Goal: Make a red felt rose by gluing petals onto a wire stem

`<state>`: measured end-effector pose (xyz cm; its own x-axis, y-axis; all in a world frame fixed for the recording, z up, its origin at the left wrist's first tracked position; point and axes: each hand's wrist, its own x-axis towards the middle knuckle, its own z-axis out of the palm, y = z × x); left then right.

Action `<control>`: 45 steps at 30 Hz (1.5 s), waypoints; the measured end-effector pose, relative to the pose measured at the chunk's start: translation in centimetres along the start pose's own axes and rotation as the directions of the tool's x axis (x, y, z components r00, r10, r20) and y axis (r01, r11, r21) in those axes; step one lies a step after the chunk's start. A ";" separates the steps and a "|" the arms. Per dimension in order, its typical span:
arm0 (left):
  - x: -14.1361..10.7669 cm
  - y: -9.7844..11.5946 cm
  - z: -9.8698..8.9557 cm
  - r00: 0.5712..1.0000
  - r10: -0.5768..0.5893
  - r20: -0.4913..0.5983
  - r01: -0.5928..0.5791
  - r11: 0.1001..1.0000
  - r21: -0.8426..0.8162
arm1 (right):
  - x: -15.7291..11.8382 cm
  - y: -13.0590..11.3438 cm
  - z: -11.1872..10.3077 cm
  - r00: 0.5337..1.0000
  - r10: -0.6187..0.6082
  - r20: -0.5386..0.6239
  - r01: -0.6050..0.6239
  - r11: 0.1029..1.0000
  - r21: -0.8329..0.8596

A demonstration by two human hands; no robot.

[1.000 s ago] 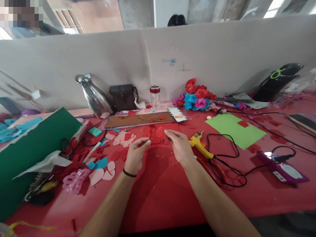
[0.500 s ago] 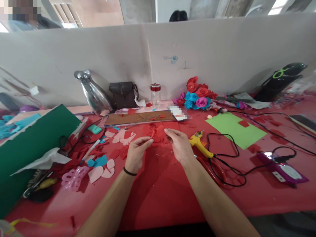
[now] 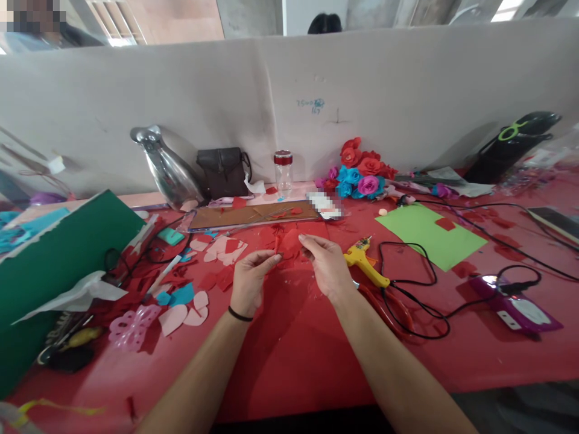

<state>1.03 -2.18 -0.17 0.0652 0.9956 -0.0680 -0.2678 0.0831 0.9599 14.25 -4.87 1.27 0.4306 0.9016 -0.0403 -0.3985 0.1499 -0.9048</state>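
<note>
Slim red paper roll (image 3: 277,243) pinched in my left hand (image 3: 251,278) has straightened, facing rounded red paper (image 3: 292,239) my right hand (image 3: 330,268) pinches.

The red petal (image 3: 292,241) looks like paper, the jug (image 3: 169,172) glossy metal, the glue gun (image 3: 364,263) smooth plastic.

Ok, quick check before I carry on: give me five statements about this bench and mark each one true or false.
1. The left hand pinches a small red piece. True.
2. The yellow glue gun lies to the left of the right hand. False: the yellow glue gun lies to its right.
3. A red scrap lies on the lime-green sheet. True.
4. The clear jar has a blue lid. False: its lid is red.
5. A dark band circles the left wrist. True.
</note>
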 end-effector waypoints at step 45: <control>-0.4 -1.3 1.1 0.981 0.119 -0.151 -0.119 0.993 0.012 | -1.1 0.1 1.0 1.000 0.014 0.010 -0.014 0.999 0.029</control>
<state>2.37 -2.75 -1.09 -0.1128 0.9936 0.0067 -0.2624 -0.0363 0.9643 12.91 -5.45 1.64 0.4168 0.9077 -0.0484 -0.4279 0.1490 -0.8914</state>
